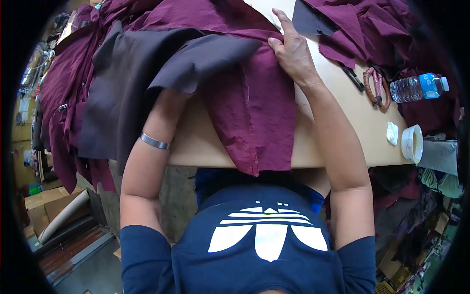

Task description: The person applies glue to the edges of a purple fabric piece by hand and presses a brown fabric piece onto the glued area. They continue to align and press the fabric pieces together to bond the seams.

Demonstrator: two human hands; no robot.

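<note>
Maroon cloth (269,112) lies over the table, and a strip with a seam hangs past its front edge. My right hand (292,54) rests at the right edge of this cloth, its index finger stretched out and the thumb apart. A dark grey piece of fabric (122,93) is draped on the left, with a raised fold over the maroon cloth. Under that fold goes my left hand (177,98); its fingers are hidden, so what they hold cannot be seen. A metal bracelet (154,141) circles the left forearm.
On the right of the table (342,142) are scissors with wrapped handles (377,88), a water bottle (418,88), a small white piece (392,133) and a white bowl (412,143). More maroon cloth (362,29) is heaped at the back right. A cardboard box (54,208) stands at lower left.
</note>
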